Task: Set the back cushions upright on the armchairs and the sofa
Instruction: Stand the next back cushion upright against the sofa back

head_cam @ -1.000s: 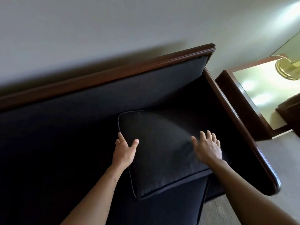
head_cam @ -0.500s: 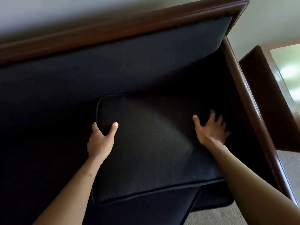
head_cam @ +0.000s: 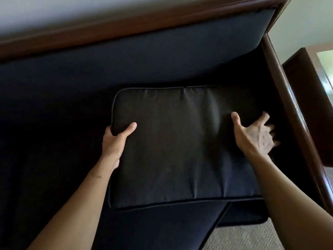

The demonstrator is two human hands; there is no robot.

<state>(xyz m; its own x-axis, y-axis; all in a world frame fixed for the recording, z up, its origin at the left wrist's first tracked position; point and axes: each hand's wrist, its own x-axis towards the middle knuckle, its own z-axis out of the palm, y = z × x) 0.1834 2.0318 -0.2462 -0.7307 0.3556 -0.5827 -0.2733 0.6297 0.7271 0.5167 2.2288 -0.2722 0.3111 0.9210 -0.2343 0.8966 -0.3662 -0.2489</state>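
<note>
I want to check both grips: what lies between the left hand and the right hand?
In the head view, only the dark cushion lies between the left hand, gripping its left edge, and the open right hand.

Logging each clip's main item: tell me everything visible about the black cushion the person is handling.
The black cushion is a roughly rectangular pad with rounded corners and piping along its edges, covered in a smooth, faintly wrinkled dark fabric. It lies flat or slightly tilted on the sofa seat near the right armrest, not upright against the back. The left hand grips its left edge, thumb on top. The right hand, fingers spread and blurred, is at its right edge; a firm hold there cannot be confirmed.
</note>
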